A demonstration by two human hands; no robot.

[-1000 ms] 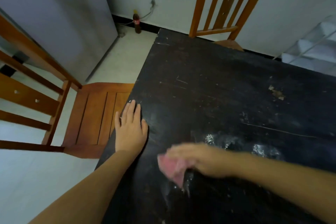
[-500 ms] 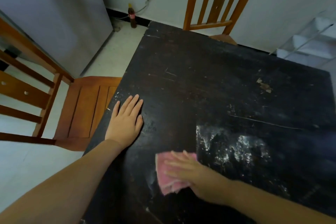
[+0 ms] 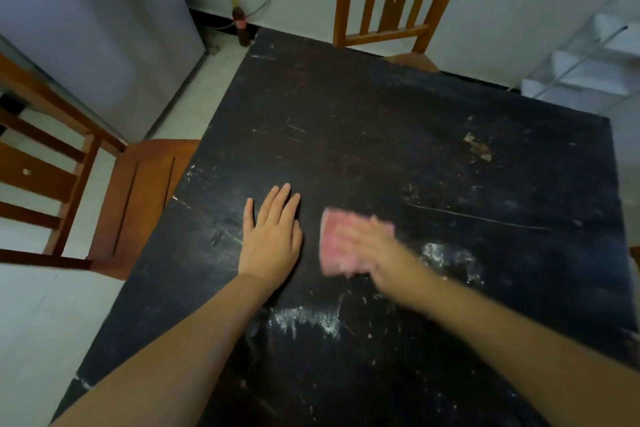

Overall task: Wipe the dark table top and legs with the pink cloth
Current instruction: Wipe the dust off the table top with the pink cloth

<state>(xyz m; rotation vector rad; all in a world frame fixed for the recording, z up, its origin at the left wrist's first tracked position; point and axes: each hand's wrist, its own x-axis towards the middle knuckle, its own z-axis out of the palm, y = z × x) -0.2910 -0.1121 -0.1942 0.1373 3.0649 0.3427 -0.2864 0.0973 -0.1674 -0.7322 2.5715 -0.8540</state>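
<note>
Pink cloth (image 3: 337, 239), black table top (image 3: 346, 121) streaked with white smears, orange-brown wooden chairs (image 3: 138, 191)

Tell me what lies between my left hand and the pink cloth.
Head view: only a narrow strip of bare dark table top separates the left hand from the pink cloth.

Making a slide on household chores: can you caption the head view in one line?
Right hand presses a pink cloth onto the dusty dark table top while the left hand rests flat beside it.
</note>
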